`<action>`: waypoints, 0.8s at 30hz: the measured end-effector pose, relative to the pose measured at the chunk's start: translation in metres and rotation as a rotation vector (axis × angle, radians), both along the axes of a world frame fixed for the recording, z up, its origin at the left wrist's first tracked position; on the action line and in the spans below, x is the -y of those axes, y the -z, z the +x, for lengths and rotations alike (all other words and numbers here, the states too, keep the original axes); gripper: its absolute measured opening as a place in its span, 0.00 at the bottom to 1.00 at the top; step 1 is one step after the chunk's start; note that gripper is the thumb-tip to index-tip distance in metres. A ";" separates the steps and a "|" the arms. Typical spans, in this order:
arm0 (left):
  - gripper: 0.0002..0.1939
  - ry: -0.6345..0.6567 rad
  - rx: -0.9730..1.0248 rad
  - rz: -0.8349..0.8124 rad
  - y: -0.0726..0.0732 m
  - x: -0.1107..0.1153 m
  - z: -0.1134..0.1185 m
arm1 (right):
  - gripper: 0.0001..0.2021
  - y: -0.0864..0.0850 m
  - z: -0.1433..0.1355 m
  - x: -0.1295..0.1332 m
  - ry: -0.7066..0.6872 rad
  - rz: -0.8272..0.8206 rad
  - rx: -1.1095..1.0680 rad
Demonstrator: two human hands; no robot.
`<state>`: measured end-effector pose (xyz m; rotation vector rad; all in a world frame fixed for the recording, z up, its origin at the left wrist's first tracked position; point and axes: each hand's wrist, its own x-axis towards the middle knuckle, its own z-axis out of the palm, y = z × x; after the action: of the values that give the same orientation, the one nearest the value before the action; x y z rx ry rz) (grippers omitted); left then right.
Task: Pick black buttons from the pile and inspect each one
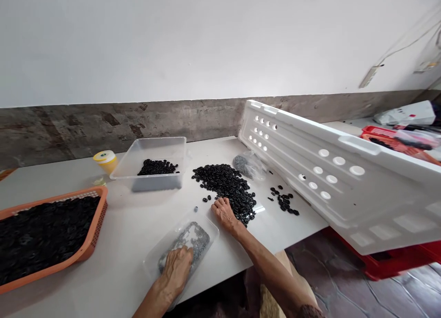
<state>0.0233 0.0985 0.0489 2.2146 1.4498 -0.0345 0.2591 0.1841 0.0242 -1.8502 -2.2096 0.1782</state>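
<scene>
My left hand (pixel 177 267) reaches down into a clear plastic box (pixel 153 258) with small grey metal pieces (pixel 200 235) in it. Its fingers are bent together among the pieces, and what they pinch is hidden. At the left edge of a pile of small black oval two-holed parts (pixel 220 178) rests my right hand (pixel 223 212). Those fingers are curled and closed at the table surface; anything in them is too small to make out. A couple of loose black parts (pixel 206 199) lie just beyond it, and a tiny grey piece (pixel 196 209) sits near the box.
An orange basket (pixel 98 226) full of black parts stands at left. Behind are a translucent bin (pixel 151 185) with more parts and a yellow-white tub (pixel 106 160). A plastic bag (pixel 253 165) of grey pieces lies beyond the pile. A white perforated crate (pixel 334 171) walls the right side.
</scene>
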 end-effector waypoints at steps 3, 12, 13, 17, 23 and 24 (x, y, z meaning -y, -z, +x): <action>0.20 -0.057 0.127 -0.011 0.000 0.000 -0.002 | 0.13 -0.011 0.000 0.005 0.086 0.026 -0.159; 0.16 -0.462 0.833 -0.355 -0.013 -0.016 -0.015 | 0.16 -0.074 -0.045 0.071 0.002 -0.062 -0.881; 0.15 -0.508 0.893 -0.372 -0.013 -0.017 -0.016 | 0.15 -0.076 -0.053 0.078 -0.022 -0.088 -0.943; 0.18 -0.654 1.106 -0.405 -0.020 -0.012 -0.016 | 0.16 -0.073 -0.070 0.092 -0.075 -0.187 -1.142; 0.26 -0.748 1.367 -0.488 -0.041 -0.003 -0.015 | 0.24 -0.075 -0.076 0.091 -0.131 -0.277 -1.358; 0.26 -0.755 1.397 -0.499 -0.046 0.000 -0.014 | 0.25 -0.077 -0.078 0.091 -0.143 -0.284 -1.381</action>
<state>0.0092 0.0990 0.0948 0.7224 1.0666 1.0316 0.1806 0.0927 0.1009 -0.9973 -1.2867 1.3525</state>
